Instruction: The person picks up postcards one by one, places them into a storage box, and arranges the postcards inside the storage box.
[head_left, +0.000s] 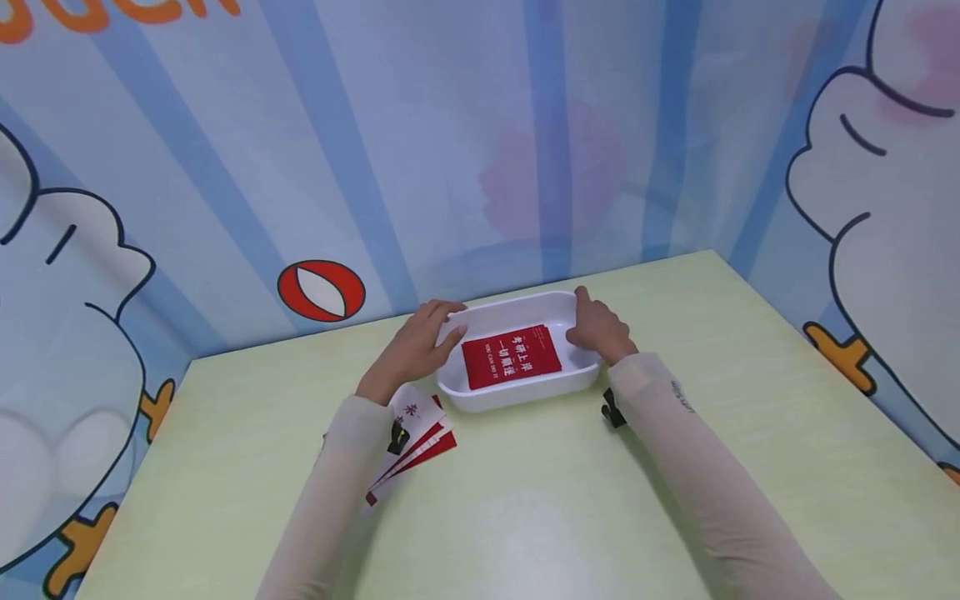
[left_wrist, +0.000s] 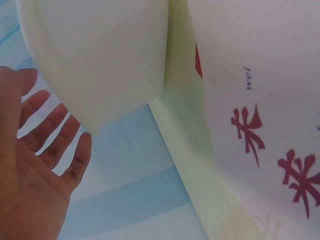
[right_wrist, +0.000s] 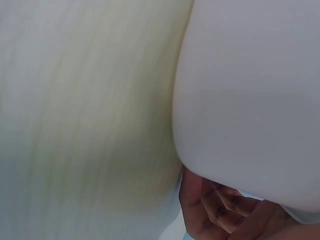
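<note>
A white plastic tray [head_left: 528, 392] with rounded corners sits near the back of the table. In it lies a stack of red cards [head_left: 512, 357] with white lettering. My left hand [head_left: 416, 343] is at the tray's left end, thumb by the rim; the left wrist view has its fingers [left_wrist: 58, 135] spread and relaxed along the tray's edge. At the opposite end my right hand [head_left: 602, 327] grips the rim, thumb on the inner side. Its fingers [right_wrist: 215, 205] curl against the tray's underside in the right wrist view.
Fanned white and red cards [head_left: 420, 429] lie on the table [head_left: 525, 508] beneath my left wrist, front left of the tray. A blue striped wall sheet [head_left: 420, 150] with cartoon prints stands right behind the table's back edge. A black wrist device [head_left: 613, 409] shows below my right cuff.
</note>
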